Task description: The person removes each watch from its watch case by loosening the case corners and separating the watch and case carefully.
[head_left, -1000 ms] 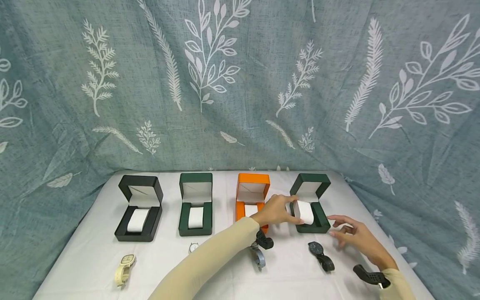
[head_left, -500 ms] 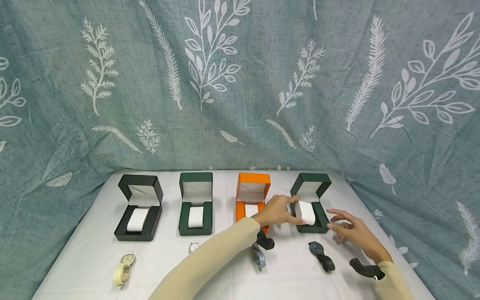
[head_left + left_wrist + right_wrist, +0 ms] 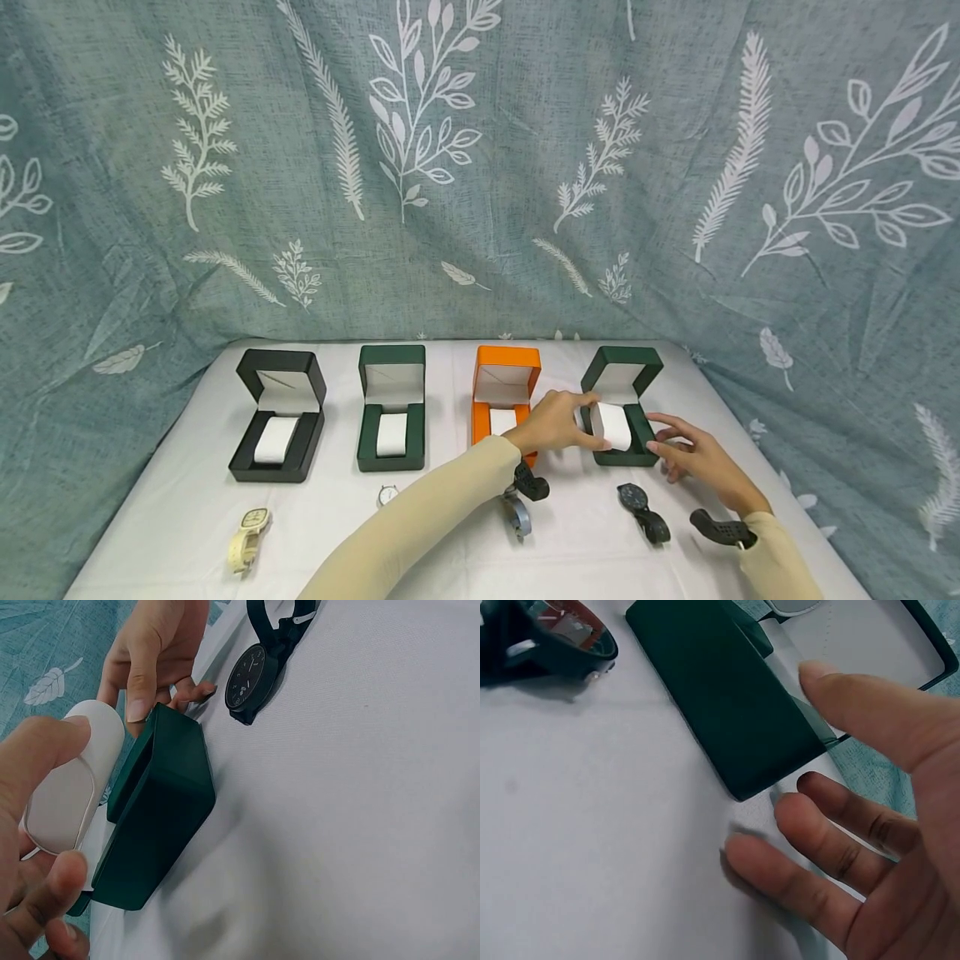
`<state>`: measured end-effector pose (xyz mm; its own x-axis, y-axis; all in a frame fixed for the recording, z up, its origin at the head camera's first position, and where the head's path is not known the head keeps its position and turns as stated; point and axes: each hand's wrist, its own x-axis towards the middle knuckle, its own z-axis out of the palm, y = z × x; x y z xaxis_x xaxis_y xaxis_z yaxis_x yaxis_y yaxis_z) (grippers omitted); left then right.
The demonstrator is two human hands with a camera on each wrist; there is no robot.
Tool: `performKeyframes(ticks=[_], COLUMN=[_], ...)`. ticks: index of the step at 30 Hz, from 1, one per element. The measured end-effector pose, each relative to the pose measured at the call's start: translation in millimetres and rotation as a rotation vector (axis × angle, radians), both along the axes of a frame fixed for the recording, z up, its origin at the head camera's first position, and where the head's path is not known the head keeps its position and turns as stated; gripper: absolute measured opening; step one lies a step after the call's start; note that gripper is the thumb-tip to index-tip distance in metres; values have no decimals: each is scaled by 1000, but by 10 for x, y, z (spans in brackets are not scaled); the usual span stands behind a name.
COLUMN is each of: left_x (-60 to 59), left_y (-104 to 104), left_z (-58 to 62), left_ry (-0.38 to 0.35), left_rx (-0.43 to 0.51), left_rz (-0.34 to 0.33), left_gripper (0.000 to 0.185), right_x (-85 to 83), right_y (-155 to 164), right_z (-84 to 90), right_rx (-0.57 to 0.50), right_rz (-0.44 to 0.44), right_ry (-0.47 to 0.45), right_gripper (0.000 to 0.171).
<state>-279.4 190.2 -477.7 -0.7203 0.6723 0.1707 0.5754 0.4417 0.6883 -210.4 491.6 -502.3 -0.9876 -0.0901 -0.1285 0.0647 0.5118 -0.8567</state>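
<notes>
The rightmost dark green box (image 3: 637, 455) stands with its lid up at the back right of the white table. My left hand (image 3: 590, 421) grips the white cushion (image 3: 612, 426) sitting in it; in the left wrist view thumb and fingers pinch the cushion (image 3: 71, 787) above the box (image 3: 161, 806). My right hand (image 3: 663, 443) is at the box's right side with fingers spread. Its thumb (image 3: 139, 690) touches the rim. In the right wrist view the fingers (image 3: 840, 855) lie beside the box (image 3: 727, 705). A black watch (image 3: 641, 508) lies just in front.
A black box (image 3: 279, 417), a second green box (image 3: 391, 408) and an orange box (image 3: 504, 392) stand open in a row to the left. A cream watch (image 3: 247, 529), a small watch (image 3: 387, 494) and a grey-blue watch (image 3: 516, 515) lie along the front. A leaf-patterned curtain hangs behind.
My right hand has moved left and forward from the table to the side of the rightmost green box. The left hand has stayed on the cushion.
</notes>
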Motion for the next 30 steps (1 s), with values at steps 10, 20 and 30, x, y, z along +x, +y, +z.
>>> performKeyframes(ticks=[10, 20, 30], left_x=[8, 13, 8], left_y=[-10, 7, 9], left_z=[9, -16, -12], left_ry=[-28, -21, -18], left_rx=[2, -10, -3], left_rz=[3, 19, 17], left_gripper=[82, 82, 82], right_x=[-95, -194, -205], right_y=[-11, 89, 69], right_z=[-5, -32, 43], right_rx=[22, 9, -19], right_rz=[8, 69, 108], right_ry=[-52, -143, -167], right_gripper=[72, 76, 79])
